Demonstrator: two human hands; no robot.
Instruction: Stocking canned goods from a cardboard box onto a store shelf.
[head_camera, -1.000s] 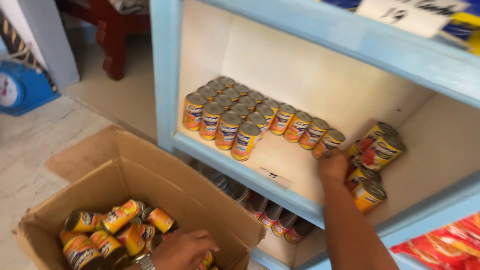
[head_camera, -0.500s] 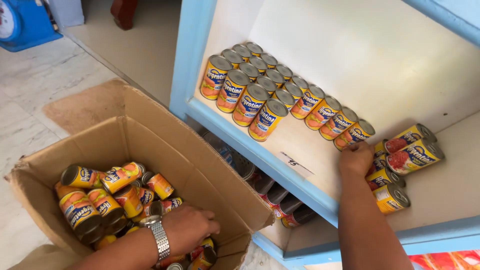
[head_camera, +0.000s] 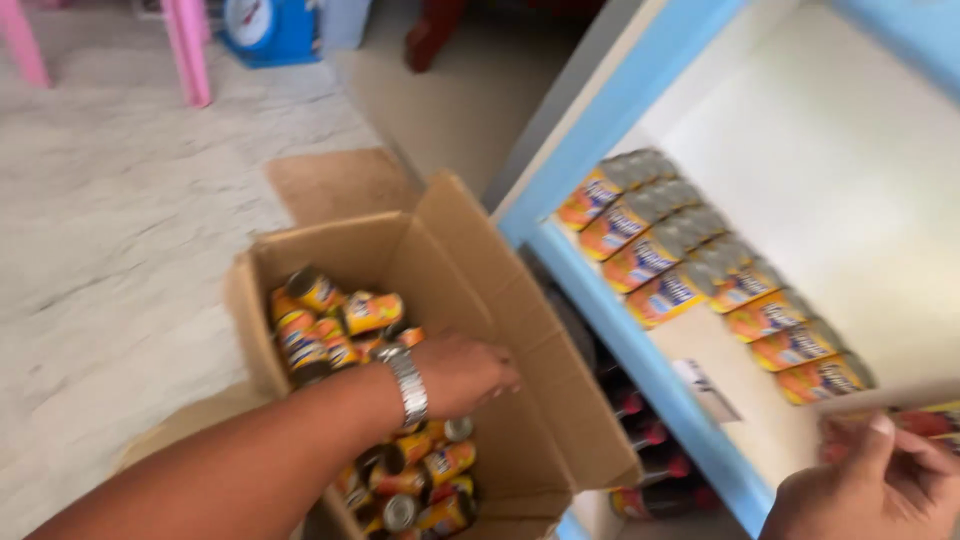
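Note:
My left hand (head_camera: 462, 374), with a metal watch on its wrist, reaches into an open cardboard box (head_camera: 440, 240) on the floor. Its fingers curl down among several loose yellow-and-orange cans (head_camera: 345, 318), and the hand hides whether they hold one. My right hand (head_camera: 872, 482) is at the lower right, at the shelf's front. Its thumb and fingers close on a blurred red-and-yellow can (head_camera: 925, 420) lying on its side. Rows of the same cans (head_camera: 690, 262) stand upright on the white shelf with a light blue frame (head_camera: 640, 345).
Dark bottles with red caps (head_camera: 650, 440) lie on the lower shelf beside the box. A paper tag (head_camera: 706, 390) hangs on the shelf edge. Far across the pale floor are a blue weighing scale (head_camera: 268, 28), pink furniture legs (head_camera: 188, 50) and a dark red chair leg (head_camera: 432, 40).
The view has swung left and down, so the shelf now sits at the right. My left hand has moved across the box toward its right wall. My right hand has drawn back toward me.

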